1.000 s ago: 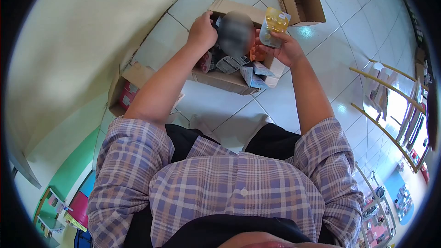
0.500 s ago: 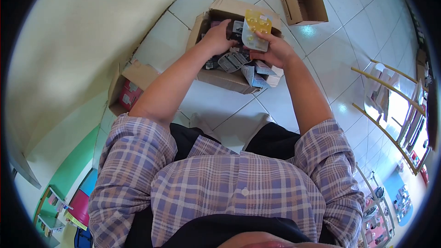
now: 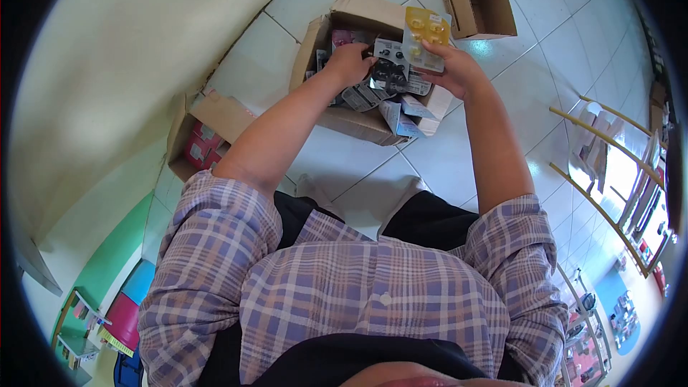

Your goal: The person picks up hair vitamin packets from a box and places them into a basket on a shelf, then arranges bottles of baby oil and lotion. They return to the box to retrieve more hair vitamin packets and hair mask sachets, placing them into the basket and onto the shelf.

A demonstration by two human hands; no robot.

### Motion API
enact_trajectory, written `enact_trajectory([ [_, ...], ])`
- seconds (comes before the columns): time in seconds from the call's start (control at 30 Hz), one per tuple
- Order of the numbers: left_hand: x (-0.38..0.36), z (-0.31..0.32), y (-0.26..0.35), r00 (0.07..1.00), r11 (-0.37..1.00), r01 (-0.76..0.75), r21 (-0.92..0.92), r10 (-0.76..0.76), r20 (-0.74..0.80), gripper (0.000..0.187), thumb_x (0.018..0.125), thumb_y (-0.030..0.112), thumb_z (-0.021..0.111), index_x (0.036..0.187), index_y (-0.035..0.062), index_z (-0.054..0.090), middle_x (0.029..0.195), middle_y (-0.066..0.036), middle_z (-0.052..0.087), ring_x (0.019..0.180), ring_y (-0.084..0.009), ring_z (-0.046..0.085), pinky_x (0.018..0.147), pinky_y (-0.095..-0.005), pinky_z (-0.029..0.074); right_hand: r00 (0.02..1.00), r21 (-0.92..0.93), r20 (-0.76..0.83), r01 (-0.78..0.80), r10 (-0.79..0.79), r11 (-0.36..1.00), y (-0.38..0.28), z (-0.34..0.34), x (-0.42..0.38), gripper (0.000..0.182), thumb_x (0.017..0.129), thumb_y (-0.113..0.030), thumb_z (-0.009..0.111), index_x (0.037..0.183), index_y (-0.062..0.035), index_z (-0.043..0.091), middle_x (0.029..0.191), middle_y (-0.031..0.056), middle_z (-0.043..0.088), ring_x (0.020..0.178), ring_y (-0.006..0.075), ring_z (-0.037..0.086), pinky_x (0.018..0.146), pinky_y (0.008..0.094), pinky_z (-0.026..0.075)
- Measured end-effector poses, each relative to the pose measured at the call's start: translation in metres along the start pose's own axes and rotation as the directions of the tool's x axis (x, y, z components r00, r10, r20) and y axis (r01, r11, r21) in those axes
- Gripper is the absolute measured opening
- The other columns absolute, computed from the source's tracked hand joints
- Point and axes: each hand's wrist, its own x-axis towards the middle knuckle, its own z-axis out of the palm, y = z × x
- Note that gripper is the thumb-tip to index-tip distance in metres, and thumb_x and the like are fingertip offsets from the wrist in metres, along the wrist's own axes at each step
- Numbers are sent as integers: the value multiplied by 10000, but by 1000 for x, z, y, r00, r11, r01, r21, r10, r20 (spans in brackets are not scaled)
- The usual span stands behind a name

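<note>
An open cardboard box (image 3: 351, 127) on the tiled floor holds several dark and silver packs. Over its right side, my right hand (image 3: 456, 72) grips a yellow blister-like pack (image 3: 428, 32), held upright. My left hand (image 3: 350, 63) is inside the box area, its fingers closed on the edge of a dark pack with a clear, silvery top (image 3: 390, 64). Folded pale leaflets or packs (image 3: 398, 119) lean at the box's near right corner.
A small open cardboard box (image 3: 479, 7) stands beyond my right hand. At the left by the wall sits another box with red packs (image 3: 203, 145). A rack with yellowish rails (image 3: 605, 129) is at the right.
My right hand has moved right with the yellow pack. My left hand has shifted slightly right and closed on the dark pack, which now shows more between the hands.
</note>
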Motion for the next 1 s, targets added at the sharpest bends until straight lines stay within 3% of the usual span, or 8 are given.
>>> enact_trajectory([
  [0.13, 5, -13, -7, 983, 999, 26, -27, -30, -182, 344, 917, 307, 659, 1112, 28, 712, 1061, -198, 711, 1007, -354, 676, 893, -411, 519, 988, 308, 41, 127, -147, 943, 13, 1, 12, 465, 980, -234, 619, 1370, -34, 465, 1268, 154, 611, 1137, 297, 625, 939, 414, 547],
  [0.37, 11, -68, -12, 962, 949, 88, -302, -159, -222, 331, 920, 299, 690, 1111, 30, 721, 983, -97, 739, 897, -171, 685, 828, -297, 518, 984, 268, 33, 160, -175, 950, 23, 8, 4, 410, 986, -154, 569, 1376, -82, 464, 1291, 117, 587, 1163, 273, 606, 937, 473, 566],
  [0.43, 11, -86, -3, 995, 798, -78, -598, 29, -92, 330, 893, 297, 729, 1089, 32, 736, 915, -81, 750, 840, -133, 686, 778, -263, 519, 976, 248, 96, 165, -194, 955, 21, 12, -1, 470, 965, -93, 571, 1408, -73, 416, 1315, 155, 559, 1150, 298, 614, 942, 489, 575],
  [0.57, 2, -103, 32, 963, 812, -144, -566, 246, 109, 314, 904, 268, 745, 1099, 21, 733, 930, -24, 737, 829, -80, 655, 816, -230, 515, 968, 253, 203, 96, -150, 963, 20, 23, -13, 449, 992, -144, 514, 1422, -73, 405, 1337, 172, 546, 1201, 335, 587, 956, 531, 559],
  [0.63, -2, -94, 49, 968, 794, -159, -587, 243, 67, 309, 890, 261, 762, 1064, 7, 735, 907, -32, 731, 797, -73, 644, 769, -222, 510, 880, 382, 440, 0, -182, 924, 24, 23, -9, 526, 1016, -298, 440, 1469, -45, 353, 1414, 214, 486, 1294, 405, 512, 1033, 609, 474],
  [0.73, 2, -74, 65, 942, 838, -191, -511, 10, -336, 295, 886, 276, 762, 972, -4, 720, 862, -33, 722, 766, -73, 633, 708, -234, 506, 768, 576, 544, -49, -338, 816, 23, 30, -9, 660, 1000, -475, 394, 1469, -12, 365, 1461, 213, 452, 1303, 415, 507, 1084, 644, 385],
  [0.9, 3, -58, 63, 916, 834, -117, -539, -119, -383, 327, 881, 343, 747, 925, 20, 714, 823, -52, 718, 731, -122, 654, 683, -274, 518, 758, 703, 484, -39, -438, 710, 17, 38, -17, 729, 962, -558, 520, 1453, -34, 393, 1367, 191, 541, 1298, 387, 513, 1076, 627, 394],
  [1.0, -9, -66, 65, 967, 935, -75, -348, -17, -254, 401, 882, 434, 709, 909, 34, 718, 824, -86, 727, 739, -193, 694, 697, -331, 541, 933, 408, 33, 316, -359, 857, 18, 47, -12, 599, 835, -168, 778, 1332, -25, 475, 1184, 93, 612, 1064, 256, 631, 888, 492, 550],
])
